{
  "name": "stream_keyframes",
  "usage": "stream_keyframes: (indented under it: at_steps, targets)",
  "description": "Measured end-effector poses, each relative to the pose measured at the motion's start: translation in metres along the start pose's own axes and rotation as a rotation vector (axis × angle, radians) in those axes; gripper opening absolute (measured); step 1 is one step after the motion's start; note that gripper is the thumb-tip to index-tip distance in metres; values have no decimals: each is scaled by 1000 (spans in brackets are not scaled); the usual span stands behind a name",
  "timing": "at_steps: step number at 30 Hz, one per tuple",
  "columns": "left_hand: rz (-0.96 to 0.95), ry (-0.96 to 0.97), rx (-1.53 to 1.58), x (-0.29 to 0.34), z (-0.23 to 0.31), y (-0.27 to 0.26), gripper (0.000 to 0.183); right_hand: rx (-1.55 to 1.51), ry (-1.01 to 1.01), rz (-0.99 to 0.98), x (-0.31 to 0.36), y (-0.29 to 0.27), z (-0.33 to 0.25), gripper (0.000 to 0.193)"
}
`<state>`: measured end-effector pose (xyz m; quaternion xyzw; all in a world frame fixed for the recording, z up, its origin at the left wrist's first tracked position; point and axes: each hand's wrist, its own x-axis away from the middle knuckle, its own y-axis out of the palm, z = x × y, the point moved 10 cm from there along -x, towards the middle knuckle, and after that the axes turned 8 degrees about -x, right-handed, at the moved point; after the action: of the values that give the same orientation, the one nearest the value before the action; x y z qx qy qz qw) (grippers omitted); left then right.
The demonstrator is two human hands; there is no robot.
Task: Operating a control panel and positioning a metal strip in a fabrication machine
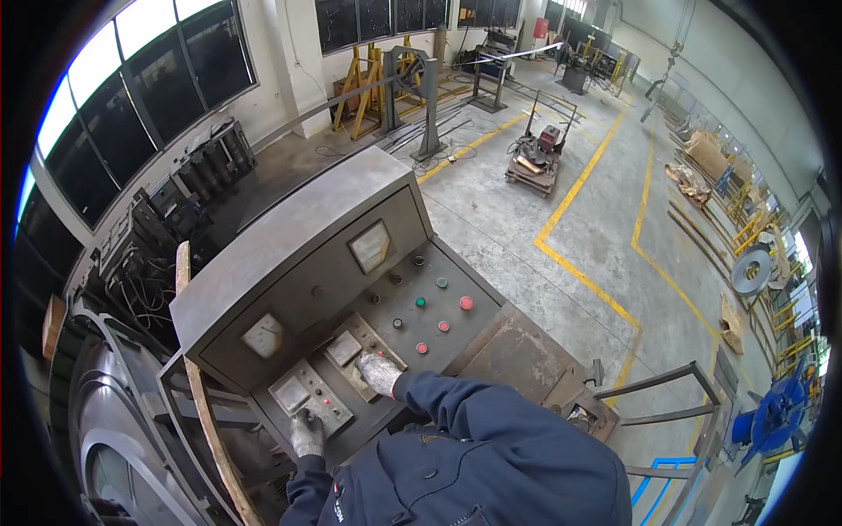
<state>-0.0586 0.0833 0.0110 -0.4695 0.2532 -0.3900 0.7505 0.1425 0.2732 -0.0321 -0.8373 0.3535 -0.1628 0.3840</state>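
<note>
while gloved, left hand [307,435] and right hand [379,373] on control console [351,289]

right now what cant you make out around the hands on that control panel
- Left hand, head view: which control on the small box it presses; the glove covers it.
- Right hand: what lies under its fingers on the second box; the hand hides it.
- Two meters: needles and scales too small to read.
- Panel near edge: hidden by the blue sleeve.
- Coil, lower left: cut off by the fisheye rim.
</note>
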Motion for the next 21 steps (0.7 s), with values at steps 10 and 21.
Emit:
stream_keyframes:
  at_steps: [10, 21]
  targets:
    - [-13, 11, -40, 9, 10, 4, 32, -41, -78, 72, 14, -9, 4, 18]
    - [53, -100, 18, 28, 1, -11, 26, 41, -130, -45, 19, 10, -5, 23]
